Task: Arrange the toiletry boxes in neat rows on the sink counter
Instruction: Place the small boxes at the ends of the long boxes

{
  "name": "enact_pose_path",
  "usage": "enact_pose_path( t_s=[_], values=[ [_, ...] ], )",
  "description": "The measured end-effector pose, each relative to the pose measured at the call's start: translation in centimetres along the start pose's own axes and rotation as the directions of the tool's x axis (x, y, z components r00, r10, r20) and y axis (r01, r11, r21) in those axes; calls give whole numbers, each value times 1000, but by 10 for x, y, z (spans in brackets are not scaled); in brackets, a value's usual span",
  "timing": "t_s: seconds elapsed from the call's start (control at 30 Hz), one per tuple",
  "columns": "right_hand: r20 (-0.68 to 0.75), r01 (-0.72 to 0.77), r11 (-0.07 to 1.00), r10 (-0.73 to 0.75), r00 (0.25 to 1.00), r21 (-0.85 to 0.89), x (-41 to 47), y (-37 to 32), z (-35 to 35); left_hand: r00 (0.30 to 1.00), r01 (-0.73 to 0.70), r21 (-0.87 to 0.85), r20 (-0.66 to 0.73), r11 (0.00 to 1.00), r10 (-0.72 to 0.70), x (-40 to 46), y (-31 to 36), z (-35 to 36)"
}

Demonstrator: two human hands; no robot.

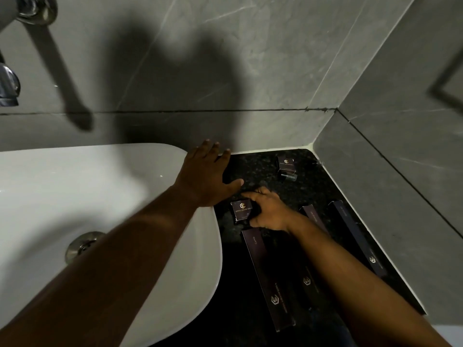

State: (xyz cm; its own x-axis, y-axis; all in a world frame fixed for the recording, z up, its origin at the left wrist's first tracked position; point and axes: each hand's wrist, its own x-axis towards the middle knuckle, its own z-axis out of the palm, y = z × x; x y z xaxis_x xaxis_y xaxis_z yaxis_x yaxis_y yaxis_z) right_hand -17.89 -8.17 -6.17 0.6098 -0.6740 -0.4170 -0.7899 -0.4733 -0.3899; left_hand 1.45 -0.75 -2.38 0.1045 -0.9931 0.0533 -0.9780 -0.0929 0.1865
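On the dark speckled counter [260, 169] lie several dark toiletry boxes. My right hand [269, 210] grips a small square box [241, 210] just beside the basin's edge. A long box marked "Comb" [265, 274] lies below it, running toward me. A second long box [312, 215] is mostly hidden under my right forearm, and a third long box [355, 236] lies by the right wall. Another small box [285, 164] stands near the back corner. My left hand [209, 175] rests flat, fingers spread, on the basin's rim and the counter's back edge.
A white basin [100, 196] with a metal drain [84, 244] fills the left. A small dark bottle or cap [288, 176] lies in front of the back small box. Grey tiled walls close off the back and right. A chrome tap [10, 86] is at the far left.
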Motion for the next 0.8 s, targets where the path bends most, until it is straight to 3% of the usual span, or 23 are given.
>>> enact_pose_path(
  t_s=[0.07, 0.13, 0.2, 0.27, 0.37, 0.43, 0.67, 0.8],
  values=[
    [-86, 17, 986, -3, 996, 168, -4, 2, -8, 1000, -7, 4, -5, 1000, 7, 0, -1, 1],
    [-298, 32, 941, 74, 952, 336, -4, 6, -24, 1000, -9, 7, -18, 1000, 10, 1, -2, 4],
    [-505, -11, 931, 209, 837, 366, 5, 17, -44, 999, -10, 12, -33, 1000, 10, 1, -4, 5],
    [-586, -158, 936, 323, 744, 315, 21, 30, -63, 999, -8, 18, -41, 1000, 8, 2, -4, 6],
    [-510, -435, 873, 484, 711, 221, 43, 43, -79, 1000, -11, 14, -25, 1000, 12, 2, -2, 4],
    [-430, -534, 830, 547, 718, 163, 56, 47, -81, 1000, -8, 5, -25, 1000, 9, 3, -2, 4],
    [-407, -567, 820, 546, 732, 80, 87, 49, -77, 999, 1, 26, -37, 1000, 0, 3, -2, 5],
    [-515, -475, 873, 459, 724, 112, 75, 36, -73, 999, 0, 29, -49, 1000, 2, 3, -3, 4]
  ],
)
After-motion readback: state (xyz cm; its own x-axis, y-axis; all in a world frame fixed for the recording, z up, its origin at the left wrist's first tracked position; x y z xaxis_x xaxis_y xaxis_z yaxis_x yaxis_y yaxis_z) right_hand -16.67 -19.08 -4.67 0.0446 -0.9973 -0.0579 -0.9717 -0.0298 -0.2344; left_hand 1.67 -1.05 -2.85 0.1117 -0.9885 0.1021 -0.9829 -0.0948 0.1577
